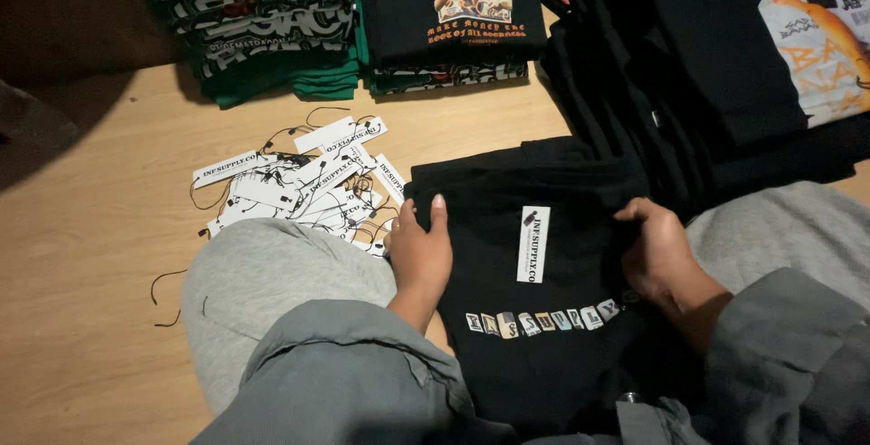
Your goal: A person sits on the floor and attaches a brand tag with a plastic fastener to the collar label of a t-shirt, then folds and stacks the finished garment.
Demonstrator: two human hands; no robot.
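On lap — folded black shirt (pixel 544 300), white tag (pixel 534 244), lettered print.
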